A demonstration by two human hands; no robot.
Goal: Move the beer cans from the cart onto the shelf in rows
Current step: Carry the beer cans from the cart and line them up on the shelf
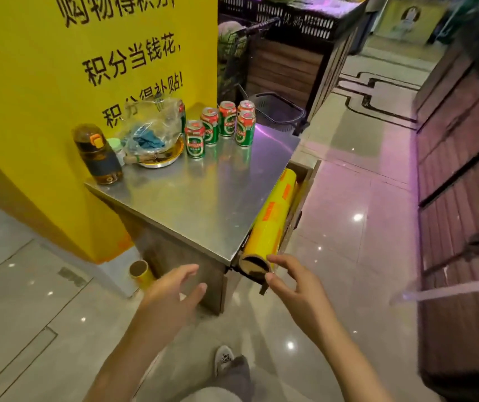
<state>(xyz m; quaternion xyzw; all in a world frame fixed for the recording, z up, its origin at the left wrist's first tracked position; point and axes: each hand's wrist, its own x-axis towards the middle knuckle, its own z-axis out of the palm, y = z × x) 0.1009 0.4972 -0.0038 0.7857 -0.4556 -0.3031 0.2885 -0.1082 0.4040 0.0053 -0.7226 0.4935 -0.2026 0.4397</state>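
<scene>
Shiny tiled shop floor (348, 158) with a big yellow sign (58, 82) on the left. Steel-topped counter (203, 198) has a brown bottle (97, 153), a plastic bag (151, 132) on a plate, then five green beer cans (220, 126) standing at the back. Yellow film roll (273, 221) lies along its right edge. Left hand (171, 288) and right hand (293, 282) hover below, fingers loose, holding nothing.

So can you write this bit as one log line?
left hand: open, empty | right hand: open, empty | green-and-red beer cans: upright on steel tabletop | yellow film roll: beside right hand
</scene>
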